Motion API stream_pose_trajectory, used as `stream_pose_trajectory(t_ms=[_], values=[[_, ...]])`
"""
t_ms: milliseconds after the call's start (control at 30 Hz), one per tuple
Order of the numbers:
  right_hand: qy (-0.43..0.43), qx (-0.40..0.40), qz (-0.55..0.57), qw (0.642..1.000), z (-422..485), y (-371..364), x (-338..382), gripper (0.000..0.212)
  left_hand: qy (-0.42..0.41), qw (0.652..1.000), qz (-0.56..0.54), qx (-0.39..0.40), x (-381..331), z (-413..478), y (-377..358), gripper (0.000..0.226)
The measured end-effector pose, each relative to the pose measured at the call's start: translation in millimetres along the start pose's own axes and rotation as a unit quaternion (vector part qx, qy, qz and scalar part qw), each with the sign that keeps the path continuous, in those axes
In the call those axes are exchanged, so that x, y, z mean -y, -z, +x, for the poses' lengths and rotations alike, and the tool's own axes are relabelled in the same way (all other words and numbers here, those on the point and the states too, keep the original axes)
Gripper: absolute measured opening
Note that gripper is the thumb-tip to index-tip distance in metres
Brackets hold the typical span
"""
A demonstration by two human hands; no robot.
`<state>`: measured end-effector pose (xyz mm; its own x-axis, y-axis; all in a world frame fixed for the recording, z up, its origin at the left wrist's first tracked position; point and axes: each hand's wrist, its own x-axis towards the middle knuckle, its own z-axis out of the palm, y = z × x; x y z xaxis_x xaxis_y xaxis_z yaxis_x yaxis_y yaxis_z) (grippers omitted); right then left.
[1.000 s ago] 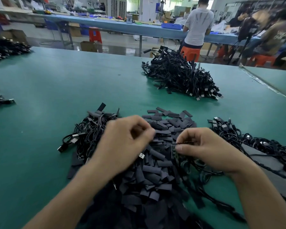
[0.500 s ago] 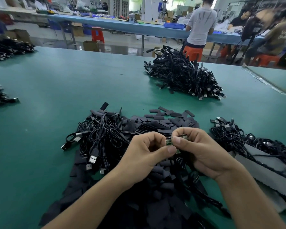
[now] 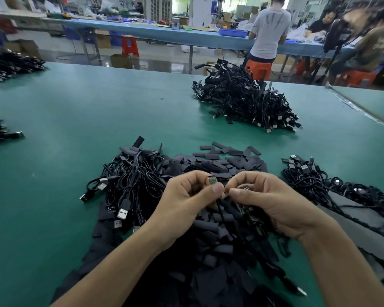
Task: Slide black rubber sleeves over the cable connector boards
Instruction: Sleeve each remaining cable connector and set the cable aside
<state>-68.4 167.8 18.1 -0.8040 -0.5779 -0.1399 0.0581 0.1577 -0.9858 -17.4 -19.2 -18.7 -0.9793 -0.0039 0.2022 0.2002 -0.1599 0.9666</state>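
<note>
A small green board [image 3: 212, 181] is pinched between the thumb and curled forefinger of the left hand [image 3: 186, 196] and is held above the sleeves [image 3: 220, 165], just below the middle of the view. The right hand [image 3: 273, 202] is set just beside it at 3 o'clock, the two thumb tips almost touching. Its fingers are curled round a bundle [image 3: 245, 209] of cable ends, of which metal pins and a bit of green board are seen under the forefinger. Its thumb and forefinger are closed tip to tip. Whether a sleeve is held between them cannot be told.

The sleeves, flat black pieces, are heaped on the green table [image 3: 75, 129] under both hands and are spread from 12 o'clock of the hands down to the lower edge. A tangle of black cables [image 3: 131, 180] with USB plugs is laid against that heap at 9 o'clock of the hands. A second tangle [image 3: 315, 180] is laid at 3 o'clock, apart from the sleeves. A larger heap [image 3: 244, 100] of cables is found well apart at 1 o'clock. A left heap [image 3: 0, 129] is cut by the frame edge at 9 o'clock, and a far-left heap [image 3: 11, 65] at 10 o'clock. Beyond the table, at 1 o'clock, a person [image 3: 268, 29] in a grey shirt is seen standing, back turned, at a long blue bench [image 3: 164, 34], with an orange stool [image 3: 258, 67] behind.
</note>
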Motion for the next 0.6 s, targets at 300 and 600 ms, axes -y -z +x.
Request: stream_pose_trajectory(t_ms=[300, 600], values=[[-0.11, -0.072, -0.474, 0.871, 0.4, 5.1, -5.7, 0.022, -0.077, 0.984, 0.024, -0.156, -13.3, 9.3, 11.5, 0.013], [-0.124, -0.2, -0.583, 0.777, 15.7, 4.2, -40.5, 0.047, -0.056, 0.947, 0.274, -0.157, 6.4, 10.6, 21.1, 0.035]])
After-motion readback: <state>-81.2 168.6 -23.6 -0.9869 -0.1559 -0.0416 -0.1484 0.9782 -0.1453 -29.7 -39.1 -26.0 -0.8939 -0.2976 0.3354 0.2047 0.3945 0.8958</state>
